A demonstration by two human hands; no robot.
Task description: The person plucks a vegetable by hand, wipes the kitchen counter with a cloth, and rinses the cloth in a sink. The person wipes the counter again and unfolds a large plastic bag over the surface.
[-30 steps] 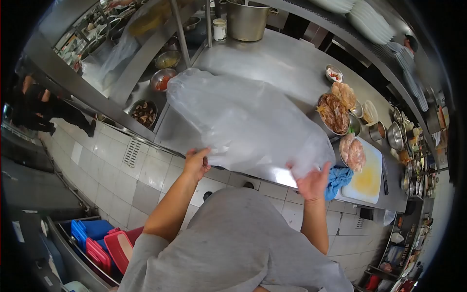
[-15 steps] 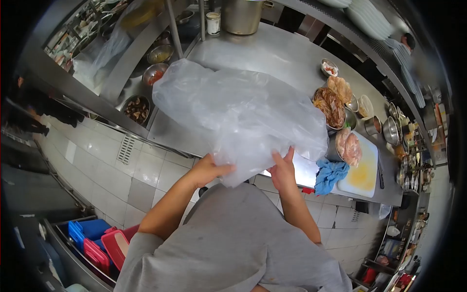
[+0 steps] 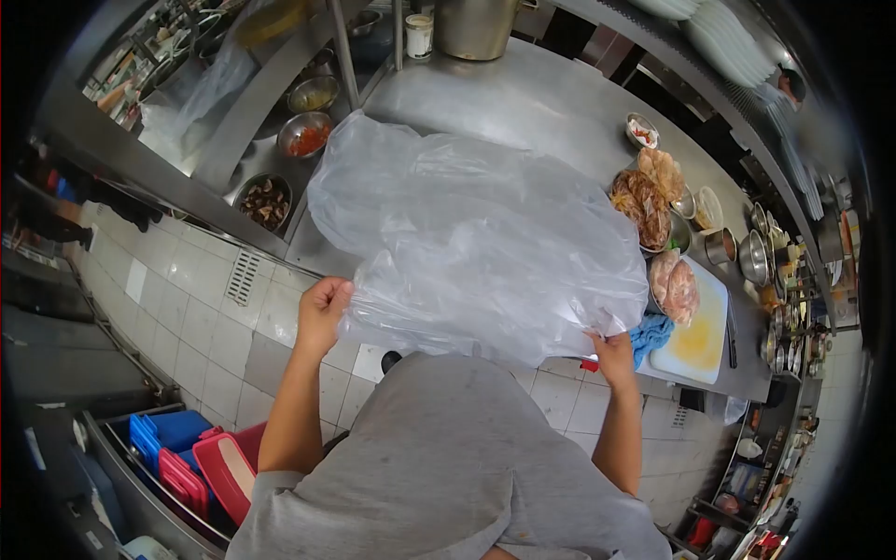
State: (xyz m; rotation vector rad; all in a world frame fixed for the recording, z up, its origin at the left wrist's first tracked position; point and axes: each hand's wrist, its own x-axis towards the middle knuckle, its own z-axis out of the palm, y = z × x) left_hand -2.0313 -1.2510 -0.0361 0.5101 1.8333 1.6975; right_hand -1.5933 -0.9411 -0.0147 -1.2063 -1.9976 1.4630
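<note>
A large, clear plastic bag (image 3: 476,233) lies spread and wrinkled over the steel counter, its near edge hanging toward my body. My left hand (image 3: 323,315) pinches the bag's near left corner. At the near right corner, my right hand (image 3: 613,357) grips the plastic between thumb and fingers. Just beyond the right hand, a crumpled blue cloth (image 3: 651,336) is partly covered by the bag. Beside it, raw meat in plastic (image 3: 674,285) sits over a metal container, next to a white cutting board (image 3: 698,327) with a yellow stain.
Bagged brown food (image 3: 642,207) and several metal bowls line the counter's right side. A knife (image 3: 732,336) lies beyond the cutting board. Bowls of mushroom-like pieces (image 3: 265,203) and red pieces (image 3: 306,136) stand at left. A big pot (image 3: 471,28) stands at the back, under the shelf.
My hands have moved apart, left hand leftward and right hand to the right and lower. The bag's near edge has been pulled wide between them.
</note>
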